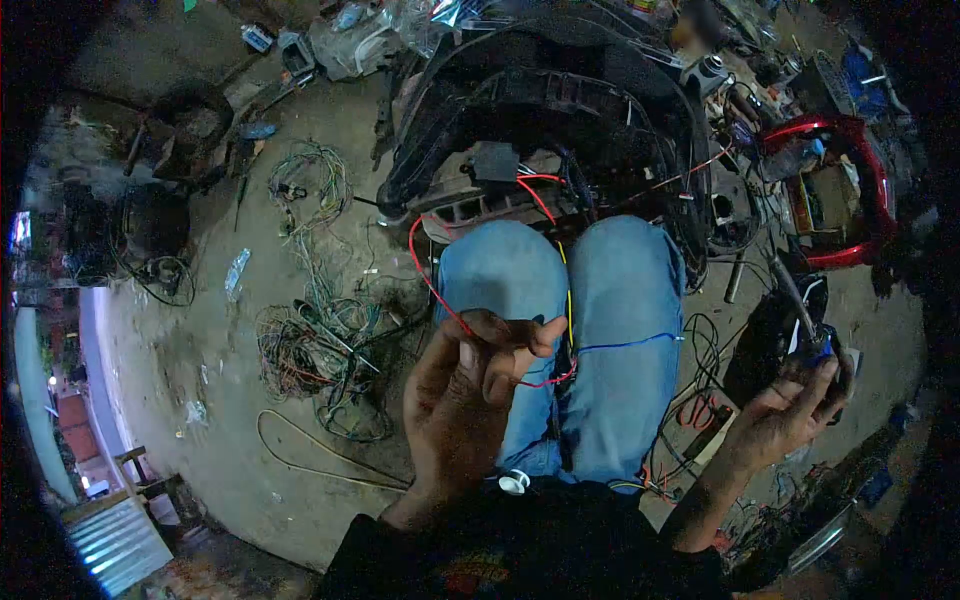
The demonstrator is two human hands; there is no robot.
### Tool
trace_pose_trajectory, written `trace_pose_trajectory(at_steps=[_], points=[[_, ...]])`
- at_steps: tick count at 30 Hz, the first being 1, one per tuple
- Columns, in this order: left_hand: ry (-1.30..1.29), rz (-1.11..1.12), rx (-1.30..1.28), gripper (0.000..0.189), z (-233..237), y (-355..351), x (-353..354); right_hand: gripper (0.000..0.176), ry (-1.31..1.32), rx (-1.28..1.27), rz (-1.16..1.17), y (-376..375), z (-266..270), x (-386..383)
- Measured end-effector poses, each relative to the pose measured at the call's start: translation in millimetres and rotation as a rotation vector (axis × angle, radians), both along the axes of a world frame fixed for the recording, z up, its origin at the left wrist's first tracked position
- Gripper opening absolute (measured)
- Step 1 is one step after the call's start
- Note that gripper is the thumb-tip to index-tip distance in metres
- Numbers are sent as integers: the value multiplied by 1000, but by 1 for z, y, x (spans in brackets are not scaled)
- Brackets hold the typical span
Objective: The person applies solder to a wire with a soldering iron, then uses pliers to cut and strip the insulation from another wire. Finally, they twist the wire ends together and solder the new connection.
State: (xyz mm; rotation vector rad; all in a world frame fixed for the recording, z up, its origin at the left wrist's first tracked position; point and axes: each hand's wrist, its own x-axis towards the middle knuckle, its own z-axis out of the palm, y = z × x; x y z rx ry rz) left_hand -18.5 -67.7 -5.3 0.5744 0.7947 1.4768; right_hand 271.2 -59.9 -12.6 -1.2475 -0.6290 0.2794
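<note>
At three o'clock from my left hand (445, 400), pinched shut on the red wire (545, 382), its loose stretch emerges; my right hand (785, 412), farther off, grips a slim tool (794, 293) angled toward eleven.

Floor (200, 350) here is pure chaos lol. There's a big wire nest (300, 350) with a looser green tangle (315, 190) just past it, plus a pale cord loop (300, 462) on the near side. Shiny red frame (880, 190) sits way off to the right, small bottle (257, 38) far left, ribbed sheet (122, 550) in the near left corner.
</note>
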Motion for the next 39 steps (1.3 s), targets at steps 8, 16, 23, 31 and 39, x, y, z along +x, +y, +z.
trace_pose_trajectory(at_steps=[8, 16, 23, 31, 39], points=[[-249, 65, 53, 32, 3, -6, 7, 25, 8, 18, -9, -8, 12, -10], [-396, 39, 87, 21, 3, -7, 2, 26, -9, 94, 17, -10, 16, -15], [-582, -14, 66, 11, 3, -3, 2, 25, -16, 86, -113, -5, 23, -27], [-672, -48, 22, 25, 0, -5, 2, 29, -57, 46, -48, -19, 9, -5], [-653, -11, -46, 22, 6, -4, 6, 24, -14, 81, -66, -17, 9, -1]])
